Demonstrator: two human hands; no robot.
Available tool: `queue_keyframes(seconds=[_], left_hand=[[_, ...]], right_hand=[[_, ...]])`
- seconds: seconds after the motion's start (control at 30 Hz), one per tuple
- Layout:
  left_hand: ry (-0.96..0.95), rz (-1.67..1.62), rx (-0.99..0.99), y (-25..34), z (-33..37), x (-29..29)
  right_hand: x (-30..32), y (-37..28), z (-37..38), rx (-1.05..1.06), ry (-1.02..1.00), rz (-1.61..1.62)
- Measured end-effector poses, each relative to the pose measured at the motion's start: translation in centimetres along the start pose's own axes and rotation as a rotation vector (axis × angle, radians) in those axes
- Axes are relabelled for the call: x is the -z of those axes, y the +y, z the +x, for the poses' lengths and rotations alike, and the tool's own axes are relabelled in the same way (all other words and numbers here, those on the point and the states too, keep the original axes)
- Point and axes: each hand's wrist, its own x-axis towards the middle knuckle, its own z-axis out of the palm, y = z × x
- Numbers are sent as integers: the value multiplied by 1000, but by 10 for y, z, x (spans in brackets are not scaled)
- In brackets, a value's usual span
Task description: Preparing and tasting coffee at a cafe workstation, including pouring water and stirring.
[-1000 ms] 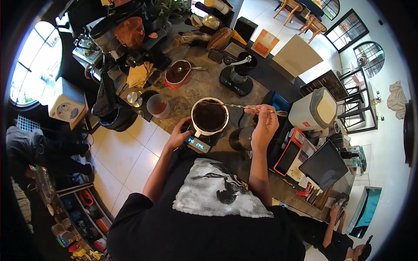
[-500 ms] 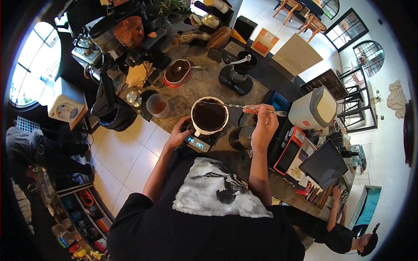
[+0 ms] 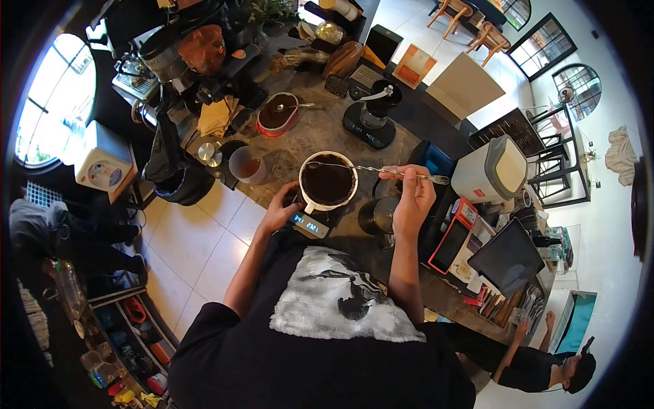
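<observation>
My right hand (image 3: 411,201) is closed round the twisted shaft of a long bar spoon (image 3: 364,168), its fork end sticking out to the right. The spoon's bowl lies over a white dripper (image 3: 308,204) filled with dark, wet coffee grounds (image 3: 328,183). Beneath the dripper is a dark scale (image 3: 310,225) with a lit blue display. My left hand (image 3: 280,208) curls its fingers and thumb at the scale's left edge, beside the dripper; the fingertips are partly hidden.
A glass of brown liquid (image 3: 249,168) stands left of the dripper. Behind it are a red-rimmed bowl of grounds with a spoon (image 3: 278,113) and a second scale with a hand grinder (image 3: 371,123). A glass server (image 3: 377,217) is close on the right. A co-worker (image 3: 538,368) is at the lower right.
The spoon's bowl has shifted slightly, now showing more clearly over the left part of the grounds. My hands keep nearly the same places. The co-worker's arms have moved.
</observation>
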Motion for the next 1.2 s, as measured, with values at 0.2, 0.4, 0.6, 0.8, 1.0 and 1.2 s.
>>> queue_keyframes(seconds=[0.2, 0.4, 0.6, 0.8, 1.0, 1.2], left_hand=[[6, -3, 9, 1, 0, -1], [11, 12, -5, -9, 2, 3], [11, 7, 17, -4, 1, 0], [7, 34, 21, -4, 1, 2], [9, 22, 49, 0, -1, 1], [-24, 12, 82, 16, -2, 0]], right_hand=[[0, 1, 0, -12, 2, 5], [0, 0, -3, -6, -15, 19], [1, -3, -5, -30, -17, -23], [4, -1, -10, -40, -21, 23], [3, -7, -14, -45, -29, 29], [14, -11, -19, -47, -63, 27]])
